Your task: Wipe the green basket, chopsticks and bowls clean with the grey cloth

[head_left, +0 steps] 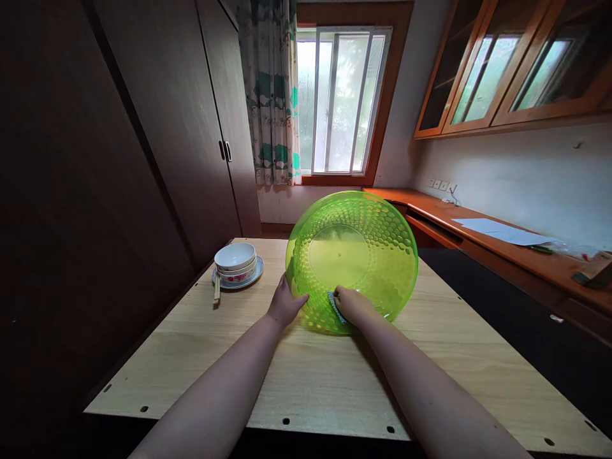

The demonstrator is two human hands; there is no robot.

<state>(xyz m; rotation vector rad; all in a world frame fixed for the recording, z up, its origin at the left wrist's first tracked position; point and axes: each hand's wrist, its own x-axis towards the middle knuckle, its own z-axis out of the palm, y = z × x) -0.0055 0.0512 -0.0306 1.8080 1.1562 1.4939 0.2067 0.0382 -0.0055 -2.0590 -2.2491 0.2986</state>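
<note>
Basin (354, 255) stood tipped on its edge. My left hand (285, 305) clasped its rim at eight o'clock, and my right hand (352, 305) pinched the cloth (335, 307) against it at six.

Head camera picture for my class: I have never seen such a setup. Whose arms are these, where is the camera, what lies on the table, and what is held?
There is no machine here: the camera sits on a person's head, looking forward and down, so the two bare arms are that person's own. The left hand grips the rim of a green basin, tilted up on its edge on the wooden table. The right hand presses a small blue-grey cloth against the basin. At the table's far left stands a stack of bowls on a saucer, with chopsticks beside it.
</note>
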